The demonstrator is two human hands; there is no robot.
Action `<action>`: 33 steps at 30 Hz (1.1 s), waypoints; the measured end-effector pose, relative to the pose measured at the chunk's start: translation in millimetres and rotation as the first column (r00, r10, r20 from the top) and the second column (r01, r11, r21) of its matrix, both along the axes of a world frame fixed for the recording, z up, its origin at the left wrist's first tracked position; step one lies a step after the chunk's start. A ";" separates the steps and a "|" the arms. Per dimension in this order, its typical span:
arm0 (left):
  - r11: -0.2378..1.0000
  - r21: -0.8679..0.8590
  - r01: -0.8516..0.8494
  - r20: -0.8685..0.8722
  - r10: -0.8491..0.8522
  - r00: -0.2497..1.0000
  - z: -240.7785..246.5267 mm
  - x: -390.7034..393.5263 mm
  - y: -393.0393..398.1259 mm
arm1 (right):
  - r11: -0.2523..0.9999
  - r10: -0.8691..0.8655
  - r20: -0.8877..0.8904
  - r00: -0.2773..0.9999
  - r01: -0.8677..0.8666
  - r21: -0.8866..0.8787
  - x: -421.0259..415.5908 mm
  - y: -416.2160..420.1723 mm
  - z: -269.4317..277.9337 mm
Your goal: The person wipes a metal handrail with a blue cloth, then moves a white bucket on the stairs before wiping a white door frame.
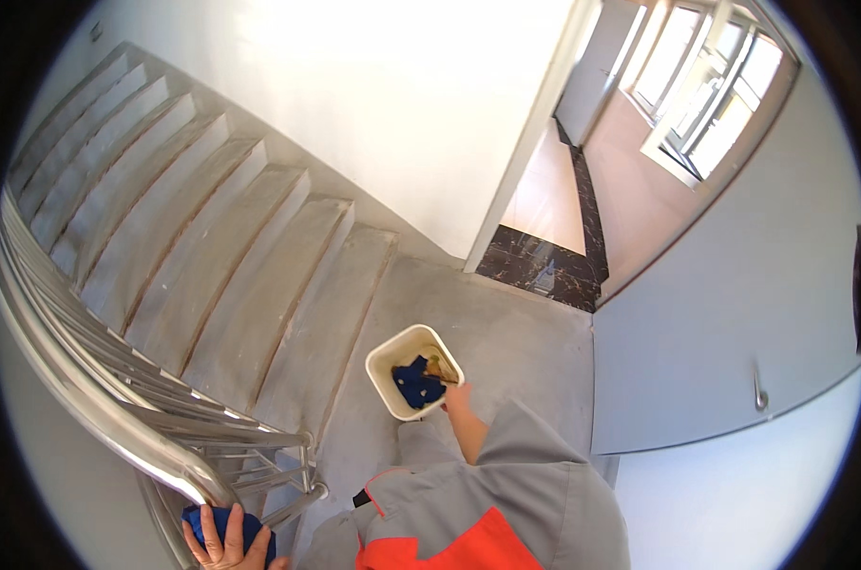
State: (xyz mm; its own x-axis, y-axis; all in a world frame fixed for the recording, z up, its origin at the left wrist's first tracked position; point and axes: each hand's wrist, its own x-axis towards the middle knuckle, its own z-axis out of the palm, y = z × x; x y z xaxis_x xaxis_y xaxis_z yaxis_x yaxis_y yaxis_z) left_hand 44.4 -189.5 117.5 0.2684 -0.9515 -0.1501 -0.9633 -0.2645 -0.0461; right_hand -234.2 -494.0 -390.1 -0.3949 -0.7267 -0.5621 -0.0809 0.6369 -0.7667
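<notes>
At the lower left, my left hand (232, 545) presses a dark blue cloth (249, 526) onto the end of the polished metal handrail (135, 431), fingers spread over it. My right hand (457, 397) grips the near right rim of a cream plastic bin (380, 385) in front of my legs. Inside the bin lies another dark blue cloth (415, 381), with something brownish beside it that I cannot make out. Whether the bin touches the floor cannot be seen.
Concrete stairs (259, 271) run to the upper left along a white wall (373, 107), edged by metal balusters (209, 427). Ahead right, an open doorway has a dark marble-look threshold (537, 267). A grey door (701, 320) with a lever handle (759, 395) stands at right.
</notes>
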 end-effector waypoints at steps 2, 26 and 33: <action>0.986 -0.166 0.024 0.098 -0.008 0.995 -6.7 -1.9 17.5 | 0.999 -0.023 -0.148 0.989 0.020 -0.025 -53.8 16.3 -27.3; 0.914 -0.356 -0.196 0.342 0.323 0.883 -43.8 -42.4 72.1 | 0.990 -0.045 0.019 0.999 0.042 0.131 -139.6 67.9 -6.1; 0.818 -0.567 -0.093 0.277 0.296 0.914 -55.6 -29.2 129.2 | 0.975 -0.093 0.061 0.994 0.078 0.207 -151.4 89.6 -16.9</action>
State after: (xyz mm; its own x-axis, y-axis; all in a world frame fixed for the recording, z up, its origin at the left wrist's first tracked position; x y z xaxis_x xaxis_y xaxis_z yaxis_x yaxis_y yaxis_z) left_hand 15.1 -60.3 61.8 0.3934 -0.7734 0.4971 -0.8379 -0.5241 -0.1523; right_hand -385.6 -404.3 -407.0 -0.4048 -0.5588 -0.7238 0.0299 0.7830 -0.6213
